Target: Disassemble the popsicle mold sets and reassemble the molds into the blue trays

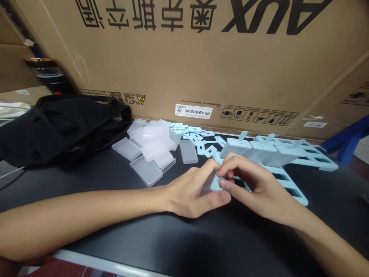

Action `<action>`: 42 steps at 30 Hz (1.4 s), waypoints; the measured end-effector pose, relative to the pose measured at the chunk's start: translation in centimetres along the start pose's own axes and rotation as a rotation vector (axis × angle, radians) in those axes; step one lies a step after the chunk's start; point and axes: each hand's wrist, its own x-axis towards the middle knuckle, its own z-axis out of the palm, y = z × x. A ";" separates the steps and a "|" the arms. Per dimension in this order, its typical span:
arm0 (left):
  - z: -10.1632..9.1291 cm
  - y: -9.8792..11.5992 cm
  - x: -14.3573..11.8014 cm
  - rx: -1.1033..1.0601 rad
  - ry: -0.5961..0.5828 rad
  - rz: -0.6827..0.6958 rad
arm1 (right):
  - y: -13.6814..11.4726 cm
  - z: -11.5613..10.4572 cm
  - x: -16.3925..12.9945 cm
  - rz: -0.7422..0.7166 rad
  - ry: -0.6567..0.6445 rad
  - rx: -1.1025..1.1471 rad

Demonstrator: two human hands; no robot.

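Both my hands pinch the near corner of the pale blue rack [288, 181] — left hand [193, 190], right hand [256, 184] — perhaps around a clear piece, mostly hidden behind my fingers.

Packing workbench: shipping carton [201, 57], loose plastic parts [152, 148].

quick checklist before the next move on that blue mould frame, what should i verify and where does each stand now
1. Both hands on the frame: left hand and right hand meet at the near corner of the blue frame. Ok.
2. What the fingers pinch: hidden between them. Cannot tell.
3. Frame flat on the black table: ok.
4. Clear cups within view and apart from hands: ok.
5. Loose blue sticks piled behind: ok.
6. Moulds already seated at the frame's far end: ok.
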 end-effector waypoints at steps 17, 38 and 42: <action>0.0 0.0 -0.1 -0.019 -0.005 -0.029 | 0.4 -0.9 -0.1 -0.119 -0.074 -0.022; 0.2 -0.1 0.0 0.165 -0.064 -0.043 | -0.4 -1.0 -0.1 -0.189 -0.079 -0.099; 0.4 -0.4 0.0 0.185 -0.047 0.010 | -0.1 -1.8 -0.4 -0.206 -0.127 -0.105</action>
